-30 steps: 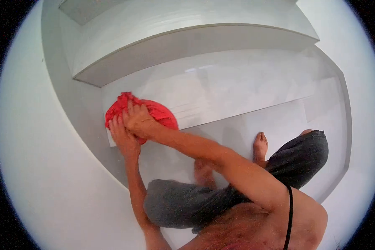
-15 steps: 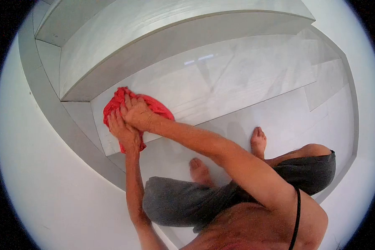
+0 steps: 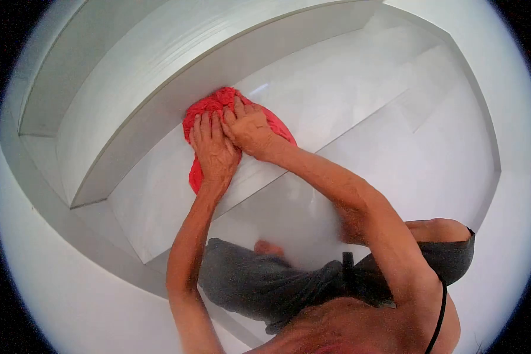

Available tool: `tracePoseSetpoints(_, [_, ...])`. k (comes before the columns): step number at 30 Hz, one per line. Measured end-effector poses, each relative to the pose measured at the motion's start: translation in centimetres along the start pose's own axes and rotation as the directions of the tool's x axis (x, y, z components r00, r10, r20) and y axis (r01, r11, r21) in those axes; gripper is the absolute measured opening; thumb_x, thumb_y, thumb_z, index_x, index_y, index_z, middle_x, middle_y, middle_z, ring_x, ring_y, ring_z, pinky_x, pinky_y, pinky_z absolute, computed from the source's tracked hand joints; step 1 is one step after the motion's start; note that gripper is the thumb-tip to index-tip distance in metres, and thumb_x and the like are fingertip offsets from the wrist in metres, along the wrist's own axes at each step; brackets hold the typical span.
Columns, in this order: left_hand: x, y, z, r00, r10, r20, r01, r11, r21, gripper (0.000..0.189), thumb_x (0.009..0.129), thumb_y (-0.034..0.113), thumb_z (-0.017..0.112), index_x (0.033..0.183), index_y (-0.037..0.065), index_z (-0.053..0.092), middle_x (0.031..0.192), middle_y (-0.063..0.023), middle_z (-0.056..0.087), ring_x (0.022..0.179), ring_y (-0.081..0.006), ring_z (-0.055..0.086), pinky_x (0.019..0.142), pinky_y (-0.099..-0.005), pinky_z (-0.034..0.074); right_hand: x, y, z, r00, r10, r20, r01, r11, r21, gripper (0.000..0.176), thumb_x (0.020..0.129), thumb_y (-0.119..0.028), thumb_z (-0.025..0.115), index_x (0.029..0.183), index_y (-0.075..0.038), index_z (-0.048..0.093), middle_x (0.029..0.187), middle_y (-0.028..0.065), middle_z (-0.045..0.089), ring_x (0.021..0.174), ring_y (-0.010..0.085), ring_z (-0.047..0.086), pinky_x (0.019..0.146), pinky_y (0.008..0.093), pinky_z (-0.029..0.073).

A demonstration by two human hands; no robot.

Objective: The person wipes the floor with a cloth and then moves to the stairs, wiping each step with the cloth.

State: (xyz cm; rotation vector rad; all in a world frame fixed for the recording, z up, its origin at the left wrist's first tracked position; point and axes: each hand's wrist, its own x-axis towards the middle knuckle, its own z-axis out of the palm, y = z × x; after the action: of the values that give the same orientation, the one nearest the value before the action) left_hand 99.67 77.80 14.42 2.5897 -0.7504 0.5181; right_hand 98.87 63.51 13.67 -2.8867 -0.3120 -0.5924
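Note:
A bunched red cloth (image 3: 207,107) lies on the white stair tread (image 3: 330,88), close to the riser of the step above. My left hand (image 3: 213,148) presses flat on the cloth's near side, fingers spread toward the riser. My right hand (image 3: 249,127) rests on the cloth just to the right, its fingers overlapping the left hand's. Both arms are stretched forward from my body. Part of the cloth is hidden under the hands.
White curved stairs fill the view: an upper step (image 3: 153,65) above the cloth, a lower tread (image 3: 430,171) below. A white wall (image 3: 59,283) runs along the left. My grey shorts (image 3: 265,283) and a bare foot (image 3: 268,248) show low in the view.
Both hands and the red cloth have slid along the tread, away from the wall and up to the riser. My view has turned, and my feet are now mostly hidden.

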Motion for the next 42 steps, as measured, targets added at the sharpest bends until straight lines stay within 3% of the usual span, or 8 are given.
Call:
tracePoseSetpoints(3, [2.1, 2.3, 2.3, 0.995, 0.095, 0.034, -0.093, 0.994, -0.052, 0.054, 0.089, 0.011, 0.058, 0.14, -0.004, 0.053, 0.147, -0.0243, 0.048, 0.142, -0.0438, 0.038, 0.117, -0.0597, 0.026, -0.8, 4.3, -0.8, 0.998, 0.05, -0.048, -0.048, 0.998, 0.051, 0.04, 0.098, -0.03, 0.059, 0.118, 0.004, 0.06, 0.121, 0.0371, 0.061, 0.09, 0.0398, 0.068, 0.078, 0.0475, 0.056])
tracePoseSetpoints(6, [2.8, 2.4, 2.9, 0.991, 0.129, 0.034, -0.126, 0.989, -0.075, 0.055, 0.09, 0.011, 0.058, 0.142, -0.005, 0.051, 0.15, -0.0239, 0.045, 0.144, -0.0433, 0.035, 0.118, -0.0594, 0.025, -0.5, 6.4, -4.3, 0.983, -0.178, -0.048, 0.173, 0.981, -0.083, 0.037, 0.097, -0.03, 0.06, 0.115, 0.003, 0.06, 0.114, 0.033, 0.063, 0.085, 0.0378, 0.068, 0.066, 0.0446, 0.057])
tracePoseSetpoints(15, [4.7, 0.9, 2.4, 0.954, 0.182, 0.24, -0.122, 0.962, -0.246, 0.058, 0.096, 0.029, 0.059, 0.146, 0.001, 0.052, 0.155, -0.0229, 0.042, 0.146, -0.0421, 0.034, 0.118, -0.0584, 0.026, 4.5, 10.5, -8.4, 0.687, -0.278, 0.671, 0.34, 0.94, 0.041, 0.054, 0.092, -0.042, 0.067, 0.11, 0.008, 0.059, 0.094, 0.0243, 0.066, 0.084, 0.0368, 0.068, 0.056, 0.0447, 0.056])
tracePoseSetpoints(19, [6.7, 0.1, 0.9, 0.886, 0.2, 0.419, -0.101, 0.964, -0.247, 0.054, 0.099, 0.032, 0.058, 0.145, 0.003, 0.054, 0.156, -0.0197, 0.044, 0.147, -0.0393, 0.035, 0.118, -0.0564, 0.029, 4.0, 10.3, -9.1, 0.808, -0.192, 0.557, 0.173, 0.981, 0.087, 0.057, 0.093, -0.044, 0.066, 0.118, 0.006, 0.056, 0.111, 0.0296, 0.062, 0.099, 0.0413, 0.067, 0.07, 0.0483, 0.058])
tracePoseSetpoints(21, [6.7, -0.2, 1.0, 0.9, 0.237, 0.365, -0.147, 0.955, -0.257, 0.052, 0.099, 0.029, 0.058, 0.143, 0.003, 0.055, 0.155, -0.0194, 0.046, 0.147, -0.039, 0.035, 0.118, -0.0562, 0.029, 1.7, 10.5, -6.8, 0.914, -0.091, 0.396, 0.022, 0.984, 0.177, 0.062, 0.096, -0.046, 0.063, 0.133, 0.002, 0.054, 0.129, 0.0363, 0.057, 0.106, 0.0459, 0.067, 0.083, 0.0521, 0.058])
tracePoseSetpoints(25, [4.1, 0.2, 1.5, 0.946, 0.228, 0.231, -0.165, 0.951, -0.263, 0.048, 0.098, 0.022, 0.057, 0.143, 0.003, 0.055, 0.153, -0.0185, 0.047, 0.146, -0.0384, 0.036, 0.117, -0.056, 0.029, -2.0, 8.5, -3.2, 0.995, -0.055, 0.077, 0.044, 0.99, 0.131, 0.07, 0.096, -0.042, 0.063, 0.145, 0.003, 0.045, 0.137, 0.0385, 0.051, 0.099, 0.0445, 0.067, 0.079, 0.0534, 0.056])
tracePoseSetpoints(29, [4.0, 0.9, 0.6, 0.981, 0.128, 0.148, -0.1, 0.978, -0.183, 0.049, 0.097, 0.017, 0.056, 0.144, 0.003, 0.054, 0.153, -0.0179, 0.046, 0.145, -0.0383, 0.037, 0.118, -0.0551, 0.027, -1.0, 6.3, -2.1, 1.0, -0.008, 0.015, 0.007, 0.999, 0.052, 0.063, 0.092, -0.04, 0.065, 0.135, 0.004, 0.056, 0.135, 0.0396, 0.053, 0.083, 0.0377, 0.07, 0.068, 0.0495, 0.055])
tracePoseSetpoints(42, [2.8, 7.0, 0.9, 0.994, -0.041, 0.099, 0.057, 0.986, -0.158, 0.049, 0.097, 0.016, 0.053, 0.143, 0.0, 0.053, 0.152, -0.0207, 0.047, 0.144, -0.0413, 0.036, 0.117, -0.0569, 0.025, -2.3, 8.3, -5.7, 0.982, -0.121, 0.145, 0.118, 0.993, 0.027, 0.052, 0.088, -0.023, 0.066, 0.128, 0.009, 0.06, 0.129, 0.0435, 0.053, 0.093, 0.0411, 0.069, 0.067, 0.0436, 0.058])
